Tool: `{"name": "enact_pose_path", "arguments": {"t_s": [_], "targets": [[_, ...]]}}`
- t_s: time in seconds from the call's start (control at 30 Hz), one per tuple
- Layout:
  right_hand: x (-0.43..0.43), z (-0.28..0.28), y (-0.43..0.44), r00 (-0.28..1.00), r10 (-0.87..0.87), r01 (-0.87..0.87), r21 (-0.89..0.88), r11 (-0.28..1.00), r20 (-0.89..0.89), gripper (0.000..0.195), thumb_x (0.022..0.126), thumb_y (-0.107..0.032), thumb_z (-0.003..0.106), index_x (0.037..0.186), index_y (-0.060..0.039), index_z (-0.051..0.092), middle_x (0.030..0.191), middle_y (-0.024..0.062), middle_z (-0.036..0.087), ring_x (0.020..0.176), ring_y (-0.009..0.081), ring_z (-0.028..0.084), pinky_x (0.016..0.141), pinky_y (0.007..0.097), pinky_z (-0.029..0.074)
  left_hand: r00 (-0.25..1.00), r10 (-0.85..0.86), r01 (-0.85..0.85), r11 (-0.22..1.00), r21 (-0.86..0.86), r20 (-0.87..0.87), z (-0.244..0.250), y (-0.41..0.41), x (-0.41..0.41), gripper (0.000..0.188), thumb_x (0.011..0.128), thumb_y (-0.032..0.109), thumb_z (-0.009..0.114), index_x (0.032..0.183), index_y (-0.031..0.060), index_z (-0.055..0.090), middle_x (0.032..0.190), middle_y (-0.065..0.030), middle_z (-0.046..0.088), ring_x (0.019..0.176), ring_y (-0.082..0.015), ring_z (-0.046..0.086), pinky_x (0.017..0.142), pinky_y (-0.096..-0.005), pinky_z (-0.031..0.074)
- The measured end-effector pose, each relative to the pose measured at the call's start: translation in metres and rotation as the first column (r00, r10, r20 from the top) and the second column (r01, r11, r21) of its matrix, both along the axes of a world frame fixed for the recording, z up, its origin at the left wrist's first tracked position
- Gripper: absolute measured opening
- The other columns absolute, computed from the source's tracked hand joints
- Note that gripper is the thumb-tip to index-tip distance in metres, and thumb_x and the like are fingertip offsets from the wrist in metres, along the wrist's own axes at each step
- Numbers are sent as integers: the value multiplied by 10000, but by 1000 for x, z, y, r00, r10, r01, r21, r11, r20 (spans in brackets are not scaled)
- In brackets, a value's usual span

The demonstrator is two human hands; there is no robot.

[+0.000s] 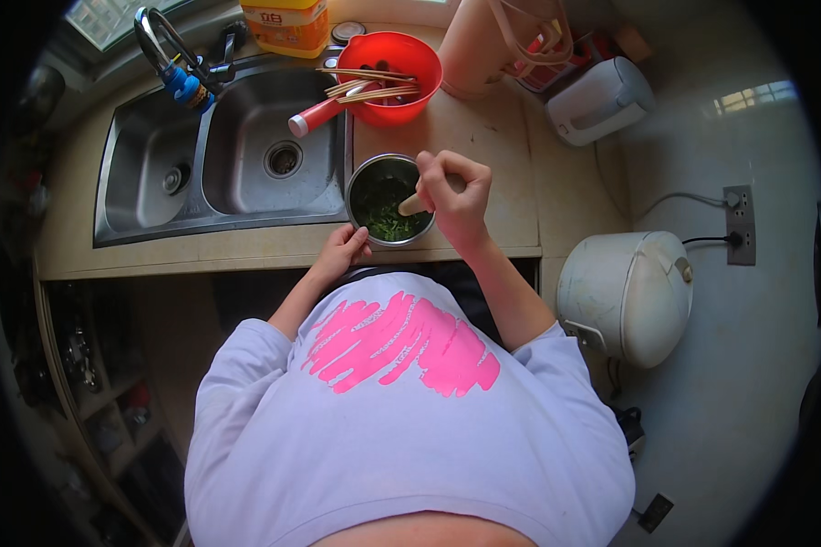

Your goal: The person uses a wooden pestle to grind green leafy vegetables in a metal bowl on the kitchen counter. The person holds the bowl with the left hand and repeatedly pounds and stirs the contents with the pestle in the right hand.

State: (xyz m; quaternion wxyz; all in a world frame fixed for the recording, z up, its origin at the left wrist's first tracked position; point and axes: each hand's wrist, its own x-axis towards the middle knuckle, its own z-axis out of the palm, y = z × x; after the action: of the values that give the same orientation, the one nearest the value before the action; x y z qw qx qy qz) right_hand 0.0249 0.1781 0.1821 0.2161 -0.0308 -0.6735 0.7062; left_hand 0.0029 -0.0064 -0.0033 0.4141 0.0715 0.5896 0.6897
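Observation:
A round stainless steel bowl stands on the counter beside the sink's right edge, close to the counter's front. Chopped green leaves lie at its bottom and cling in bits to the inner wall. My left hand steadies the bowl at its near left side, thumb at the rim and fingers against the outside. In the fist of my right hand is a pale wooden stick, perhaps a pestle or rolling pin; it slants down into the bowl, its lower end at the greens. My palm hides much of the stick.
Left is a double-basin steel sink with a faucet. Behind the bowl, a red plastic basin holds chopsticks and a red-handled utensil jutting over the sink. A rice cooker and a kettle stand right.

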Motion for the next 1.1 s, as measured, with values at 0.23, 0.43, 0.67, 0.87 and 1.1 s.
{"name": "enact_pose_path", "arguments": {"t_s": [0.23, 0.43, 0.67, 0.87, 1.1], "targets": [[10, 37, -1, 996, 33, -41, -99, 994, -78, 369, 890, -127, 567, 546, -26, 480, 475, -17, 478, 407, 16, 415, 368, 182, 290, 1000, -26, 26, 1000, -11, 13, 0, -3, -1, 242, 944, 308, 479, 859, 84, 512, 659, 9, 547, 511, -44, 391, 466, -190, 298], [11, 23, -4, 999, 41, -40, -40, 998, 8, 355, 880, -89, 550, 539, -15, 483, 467, -3, 481, 405, 28, 403, 383, 198, 280, 999, 17, -17, 1000, 1, 33, -1, -2, 2, 246, 938, 306, 489, 849, 80, 525, 645, 18, 546, 492, -32, 374, 449, -185, 285], [6, 1, -5, 991, 119, -121, 23, 992, 60, 348, 871, -105, 564, 545, 1, 510, 474, -14, 486, 454, 18, 428, 412, 190, 306, 1000, -1, 1, 1000, 0, -5, -1, 0, 1, 245, 939, 312, 487, 846, 88, 522, 641, 19, 545, 488, -31, 374, 445, -187, 285], [6, 33, -4, 994, 47, -45, 25, 999, -96, 353, 876, -118, 572, 546, -9, 513, 480, -14, 495, 438, 11, 434, 398, 191, 306, 1000, -5, 5, 1000, 5, 0, -6, -4, 3, 249, 939, 313, 486, 848, 83, 520, 637, 16, 544, 487, -36, 378, 444, -191, 286], [6, 18, -9, 999, 3, -7, 86, 996, 42, 358, 873, -120, 571, 538, -8, 508, 473, -13, 492, 434, 16, 426, 403, 188, 305, 1000, 2, -2, 1000, 0, 12, 1, -2, 2, 250, 942, 311, 482, 842, 85, 516, 637, 14, 542, 486, -42, 385, 448, -191, 295]]}}
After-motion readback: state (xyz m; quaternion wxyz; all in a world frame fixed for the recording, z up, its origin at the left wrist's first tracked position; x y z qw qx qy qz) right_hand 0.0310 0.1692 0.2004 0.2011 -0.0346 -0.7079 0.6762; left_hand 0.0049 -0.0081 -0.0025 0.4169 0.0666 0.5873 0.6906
